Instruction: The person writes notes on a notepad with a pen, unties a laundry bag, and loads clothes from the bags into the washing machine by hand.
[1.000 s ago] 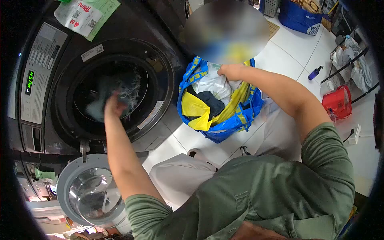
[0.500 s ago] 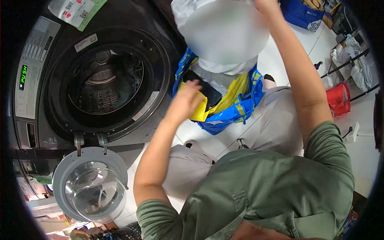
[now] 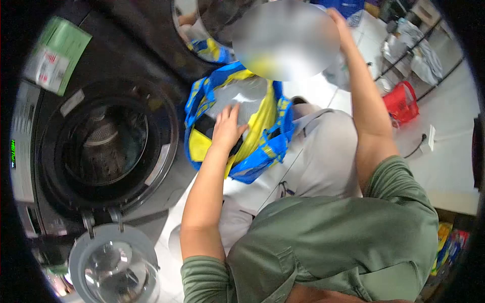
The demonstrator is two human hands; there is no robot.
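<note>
My left hand (image 3: pixel 228 126) reaches into a blue and yellow carrier bag (image 3: pixel 273 146) on the floor, fingers spread. Its fingertips are at grey mesh-like cloth (image 3: pixel 247 108) inside, and I cannot tell whether they touch it. Dark cloth (image 3: pixel 204 124) lies beside the hand within the bag. Raised at the upper right, my right hand (image 3: pixel 339 25) has its fingers bent at the edge of a blurred patch, which hides what they hold. To the left stands a dark front-loading washing machine (image 3: pixel 50 182), its round glass door (image 3: pixel 118 270) swung wide and dark laundry visible in the drum.
A second machine's round door (image 3: pixel 220 20) is behind the bag. A red bag (image 3: pixel 401 103) and a wire rack with plastic bags (image 3: pixel 424 63) stand at the right. A green and white packet (image 3: pixel 58 55) lies on the washer. My knees flank the tiled floor (image 3: pixel 275 194).
My view has shifted, and the washer and carrier bag sit further left. My left hand has moved from the bag's dark cloth to the grey mesh cloth, fingers now spread.
</note>
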